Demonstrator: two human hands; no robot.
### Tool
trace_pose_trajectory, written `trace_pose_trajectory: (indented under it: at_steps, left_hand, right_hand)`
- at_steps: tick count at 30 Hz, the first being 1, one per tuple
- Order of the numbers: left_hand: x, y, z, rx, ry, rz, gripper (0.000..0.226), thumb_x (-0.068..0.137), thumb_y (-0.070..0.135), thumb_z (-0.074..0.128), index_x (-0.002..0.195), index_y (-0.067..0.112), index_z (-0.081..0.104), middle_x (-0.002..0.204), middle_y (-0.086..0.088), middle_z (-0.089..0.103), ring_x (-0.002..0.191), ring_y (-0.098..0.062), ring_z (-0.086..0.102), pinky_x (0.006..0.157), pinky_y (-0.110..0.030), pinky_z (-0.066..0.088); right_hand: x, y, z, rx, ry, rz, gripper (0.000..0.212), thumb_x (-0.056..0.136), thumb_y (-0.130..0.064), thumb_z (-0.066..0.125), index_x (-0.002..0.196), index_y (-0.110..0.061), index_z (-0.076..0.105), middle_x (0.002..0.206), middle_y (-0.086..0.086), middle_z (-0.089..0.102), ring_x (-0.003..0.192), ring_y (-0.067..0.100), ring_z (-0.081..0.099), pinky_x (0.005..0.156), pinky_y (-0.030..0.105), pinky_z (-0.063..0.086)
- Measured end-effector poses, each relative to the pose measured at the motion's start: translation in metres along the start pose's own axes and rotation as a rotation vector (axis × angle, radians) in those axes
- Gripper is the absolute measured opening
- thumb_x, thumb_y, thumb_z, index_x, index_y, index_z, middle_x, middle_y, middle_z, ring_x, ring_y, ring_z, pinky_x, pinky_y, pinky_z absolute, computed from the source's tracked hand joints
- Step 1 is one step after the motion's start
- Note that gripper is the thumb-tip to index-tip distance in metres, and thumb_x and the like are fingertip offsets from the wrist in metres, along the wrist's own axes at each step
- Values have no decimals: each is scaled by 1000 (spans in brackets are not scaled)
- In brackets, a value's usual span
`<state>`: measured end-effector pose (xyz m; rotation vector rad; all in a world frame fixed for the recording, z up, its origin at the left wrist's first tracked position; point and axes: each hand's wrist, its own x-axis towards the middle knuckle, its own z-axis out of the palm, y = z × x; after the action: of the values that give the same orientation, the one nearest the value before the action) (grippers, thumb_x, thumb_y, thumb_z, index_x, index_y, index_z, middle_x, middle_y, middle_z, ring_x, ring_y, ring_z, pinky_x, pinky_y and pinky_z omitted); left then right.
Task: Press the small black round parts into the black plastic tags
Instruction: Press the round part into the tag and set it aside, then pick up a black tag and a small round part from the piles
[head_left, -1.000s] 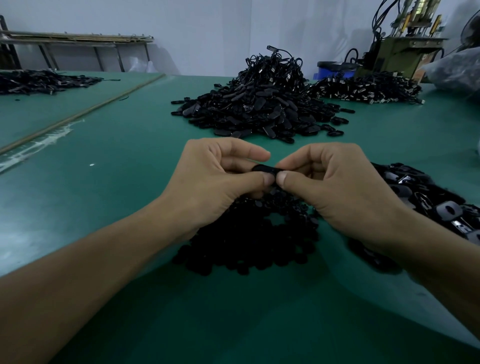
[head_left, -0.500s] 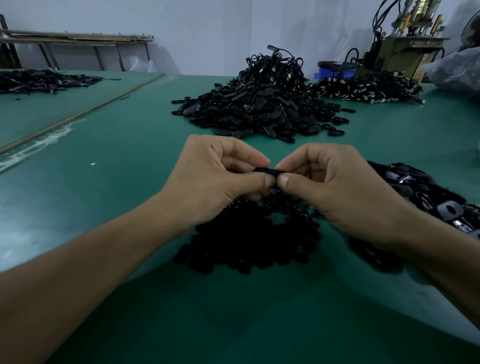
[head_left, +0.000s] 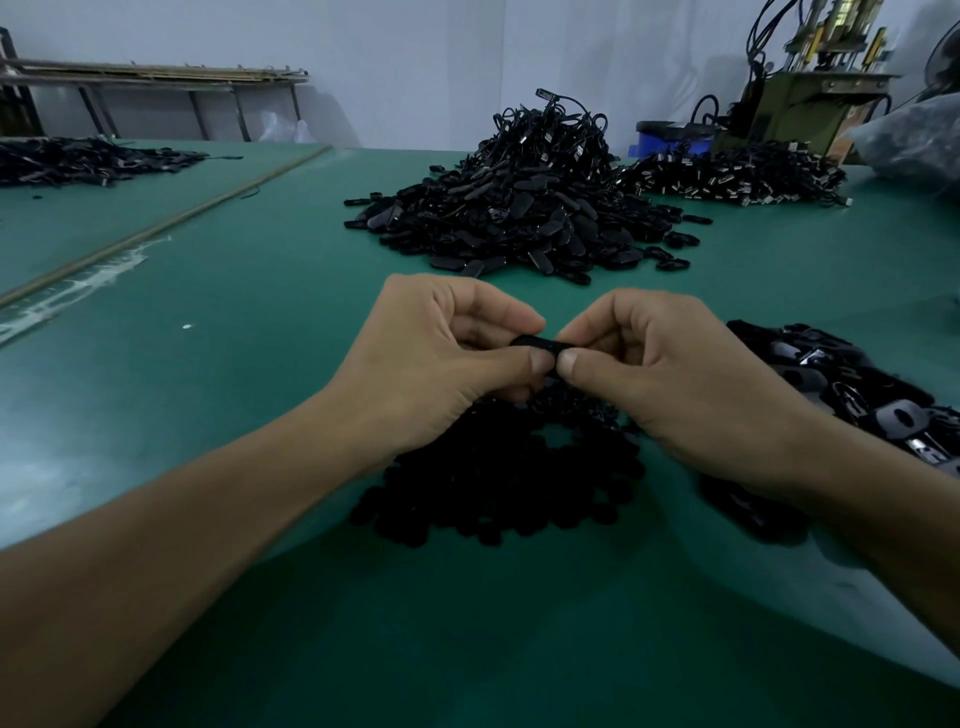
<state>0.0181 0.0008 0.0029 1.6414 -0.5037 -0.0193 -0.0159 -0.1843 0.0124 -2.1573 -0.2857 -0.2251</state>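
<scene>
Above the heap of round parts (head_left: 498, 483), both hands' fingers (head_left: 540, 361) pinch one black tag (head_left: 537, 343) between thumbs.

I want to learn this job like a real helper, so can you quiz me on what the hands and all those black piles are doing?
1. True or false: the left hand and the right hand both pinch one small black plastic tag.
2. What lies on the table right below the hands? A) the pile of small black round parts B) a red box C) a white cloth
3. Fill in: the tall heap of black corded tags sits beyond the hands on the ___ table top.

Key: 1 true; 2 A; 3 green.
</scene>
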Motion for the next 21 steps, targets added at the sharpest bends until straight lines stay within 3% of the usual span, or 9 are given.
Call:
trace_pose_trajectory:
  at_steps: [3,8,12,15,16,18,21]
  left_hand:
    - [0,1,0,20,19,9,18,73,-3,82,81,9,73,71,-11,75,59,-17,72,59,-22,59]
    - [0,3,-1,28,16,7,16,72,-3,83,77,8,72,66,-13,74,55,-16,70,55,-21,57]
    - [1,-2,-2,60,45,47,18,74,-3,83,77,12,73,68,-10,75,57,-18,71,59,-25,60]
    - [7,-11,-9,174,177,119,21,78,1,82,81,19,73,72,-4,76,62,-18,74,67,-30,63]
    - [11,-15,-14,221,253,135,22,80,3,82,83,23,73,73,0,77,63,-17,74,68,-30,62]
    - [18,-21,-28,292,397,137,27,83,4,78,86,31,73,76,6,77,67,-13,75,72,-28,62]
    - [27,-29,-47,400,512,111,35,86,2,74,91,37,70,83,15,74,71,-5,74,79,-24,60]
  right_hand:
    - [1,0,2,15,-10,30,2,88,-26,63,88,-25,64,68,-12,64,61,4,56,60,33,51]
    - [1,0,1,39,-17,-4,3,84,-27,66,84,-24,68,68,-14,66,59,-2,56,55,16,46]
    - [0,1,0,-7,19,-48,5,87,-25,67,88,-26,72,77,-12,73,67,-4,63,64,15,51]
    - [1,7,-1,-247,118,-95,22,95,-33,58,114,-31,68,97,-16,70,92,-5,62,82,8,46]
    - [2,9,-3,-385,140,-95,31,97,-36,54,126,-30,63,111,-13,66,104,-2,58,91,10,41]
    - [1,16,-9,-687,140,-22,40,101,-36,46,139,-29,52,133,-2,52,125,17,44,106,30,32]
    - [1,22,-17,-959,68,182,41,103,-40,37,143,-34,46,141,4,42,133,31,31,107,49,27]
